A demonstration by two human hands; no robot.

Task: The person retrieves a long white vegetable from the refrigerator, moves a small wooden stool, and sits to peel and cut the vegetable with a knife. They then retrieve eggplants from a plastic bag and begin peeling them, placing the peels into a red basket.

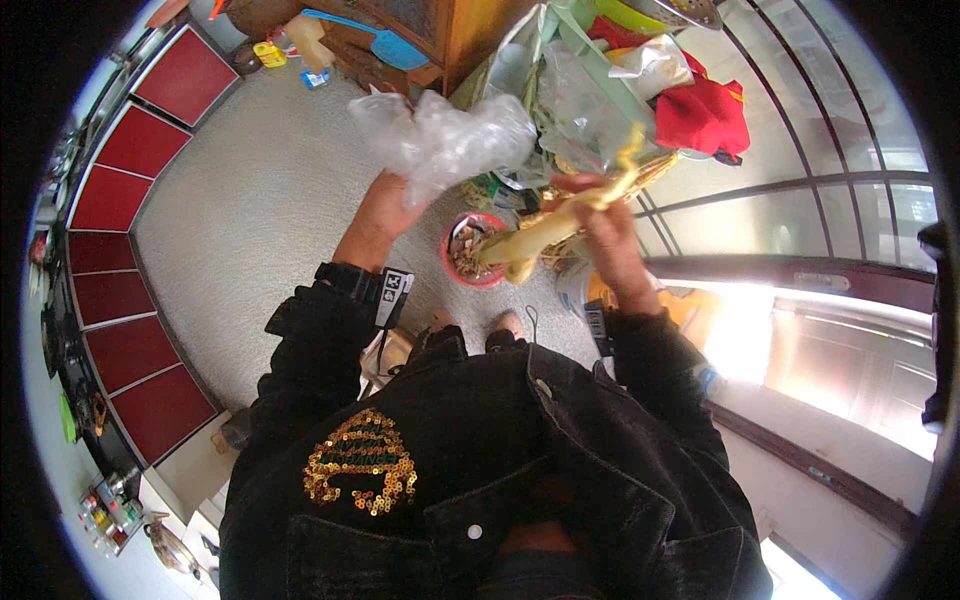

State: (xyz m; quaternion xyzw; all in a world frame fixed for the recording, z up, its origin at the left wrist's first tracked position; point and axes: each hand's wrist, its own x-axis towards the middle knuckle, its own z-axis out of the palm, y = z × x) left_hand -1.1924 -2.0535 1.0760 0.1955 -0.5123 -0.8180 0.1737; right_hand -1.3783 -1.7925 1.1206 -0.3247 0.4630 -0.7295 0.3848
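Observation:
A crumpled clear plastic bag (457, 139) is in my left hand (386, 214), spreading out past the fingers. My right hand (611, 240) grips a long pale yellow-green vegetable stalk (540, 238), blurred, so its exact kind is unclear. One thick end of the stalk points left, overlapping the view of a red-rimmed waste bin (450, 264); the thin twisted end points up and away. Scraps fill the bin, which stands on the floor before my feet. Whether the stalk touches the bin cannot be told.
Behind my right hand stands a pale green rack (592, 64) with plastic bags and a red cloth (705, 116). A wooden cabinet (472, 37) is at the far side, with a blue plastic fly swatter (401, 49). Red-fronted cupboards (139, 142) line the left; a framed glass partition (817, 217) runs right.

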